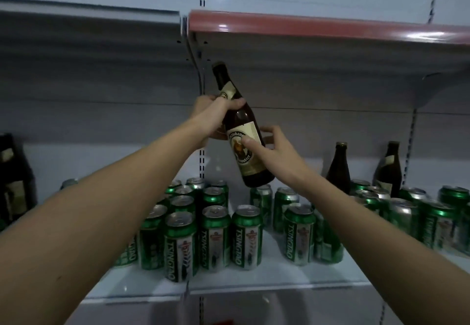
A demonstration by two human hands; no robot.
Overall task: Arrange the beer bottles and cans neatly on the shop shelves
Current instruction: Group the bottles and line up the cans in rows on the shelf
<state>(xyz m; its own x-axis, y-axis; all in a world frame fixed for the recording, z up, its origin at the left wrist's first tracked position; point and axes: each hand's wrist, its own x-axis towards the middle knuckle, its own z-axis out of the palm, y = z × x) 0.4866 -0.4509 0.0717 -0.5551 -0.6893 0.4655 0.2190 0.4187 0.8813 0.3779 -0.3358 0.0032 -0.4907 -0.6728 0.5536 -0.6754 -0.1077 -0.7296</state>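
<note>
Both hands, left hand point(213, 113) and right hand point(277, 146), grip a tilted brown glass beer bottle point(244, 131) above crowded green aluminium cans point(216, 235) on the white shelf point(279, 281).

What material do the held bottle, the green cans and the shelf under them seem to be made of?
Held bottle: likely dark brown glass, glossy, with matte cream paper labels.
Green cans: probably aluminium, with bare silver tops and pull tabs and shiny green printed sides.
Shelf: seemingly painted sheet metal, smooth pale grey, faintly reflective.
</note>
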